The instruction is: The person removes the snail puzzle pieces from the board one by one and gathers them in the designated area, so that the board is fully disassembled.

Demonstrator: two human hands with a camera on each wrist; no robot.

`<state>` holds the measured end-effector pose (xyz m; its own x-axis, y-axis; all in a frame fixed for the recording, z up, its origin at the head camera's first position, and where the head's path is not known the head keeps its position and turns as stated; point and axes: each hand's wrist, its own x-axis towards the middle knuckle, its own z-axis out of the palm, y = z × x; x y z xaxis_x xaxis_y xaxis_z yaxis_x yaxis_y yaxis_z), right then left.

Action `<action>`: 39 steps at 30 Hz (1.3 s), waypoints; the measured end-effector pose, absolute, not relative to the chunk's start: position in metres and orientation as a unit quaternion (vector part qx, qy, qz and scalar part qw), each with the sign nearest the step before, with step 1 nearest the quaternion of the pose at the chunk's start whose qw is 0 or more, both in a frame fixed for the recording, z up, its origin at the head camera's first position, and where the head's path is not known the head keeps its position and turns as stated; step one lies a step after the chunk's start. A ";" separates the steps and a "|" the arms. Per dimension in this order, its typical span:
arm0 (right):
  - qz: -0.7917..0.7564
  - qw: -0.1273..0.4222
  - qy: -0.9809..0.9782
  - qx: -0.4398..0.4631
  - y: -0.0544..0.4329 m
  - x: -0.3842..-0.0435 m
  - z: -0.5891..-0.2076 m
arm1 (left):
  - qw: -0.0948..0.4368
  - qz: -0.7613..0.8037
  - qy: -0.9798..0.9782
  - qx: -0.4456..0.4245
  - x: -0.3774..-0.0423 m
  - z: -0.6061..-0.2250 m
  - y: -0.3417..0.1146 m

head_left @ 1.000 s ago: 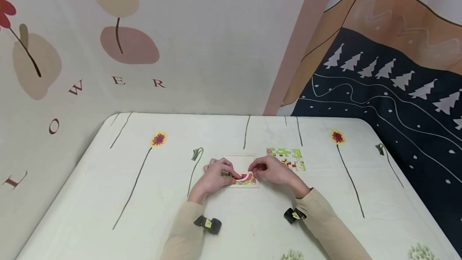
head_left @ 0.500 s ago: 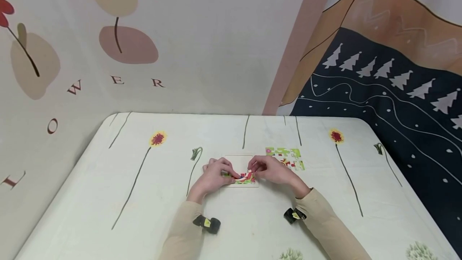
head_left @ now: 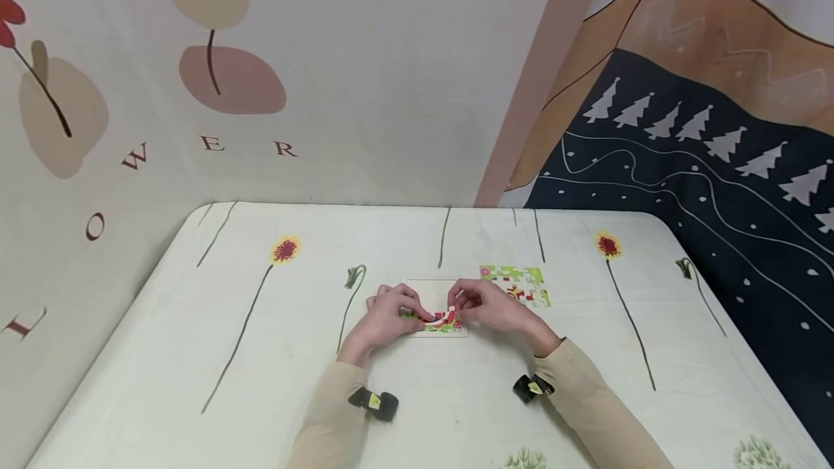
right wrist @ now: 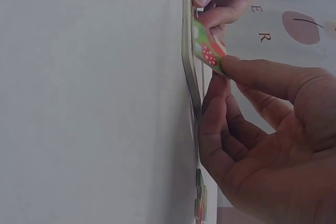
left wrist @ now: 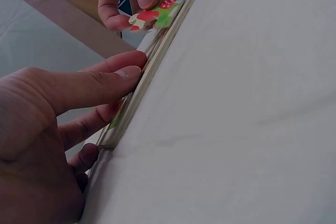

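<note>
A shallow puzzle tray (head_left: pixel 430 291) lies on the table with colourful jigsaw pieces along its near side. My right hand (head_left: pixel 491 307) pinches a puzzle piece (right wrist: pixel 210 51) between thumb and fingers; it is green and red with a white-spotted mushroom print. In the left wrist view this piece (left wrist: pixel 164 15) is tilted up over the tray's right part. My left hand (head_left: pixel 389 318) rests over the tray's left part, thumb and index finger stretched onto the pieces at its near edge. Its fingers hide the pieces beneath.
Several loose puzzle pieces (head_left: pixel 538 298) lie just right of the tray, beyond the right hand. A white cloth (head_left: pixel 241 353) with printed flowers covers the table. Printed fabric (head_left: pixel 391 93) hangs behind it. Each wrist wears a small black camera (head_left: pixel 384 407).
The right hand has tilted the puzzle piece slightly at the tray's right side. The left hand has stayed in place.
</note>
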<state>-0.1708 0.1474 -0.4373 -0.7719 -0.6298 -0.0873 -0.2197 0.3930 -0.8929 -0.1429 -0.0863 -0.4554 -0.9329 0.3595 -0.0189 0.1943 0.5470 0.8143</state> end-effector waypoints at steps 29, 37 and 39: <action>-0.499 0.179 0.818 -0.223 0.181 -0.169 -0.431 | 0.096 0.449 0.875 0.154 -0.141 -0.453 -0.086; -0.502 0.168 0.816 -0.230 0.194 -0.167 -0.427 | 0.097 0.457 0.871 0.154 -0.140 -0.453 -0.086; -0.500 0.164 0.819 -0.229 0.198 -0.167 -0.426 | 0.097 0.459 0.869 0.156 -0.141 -0.453 -0.086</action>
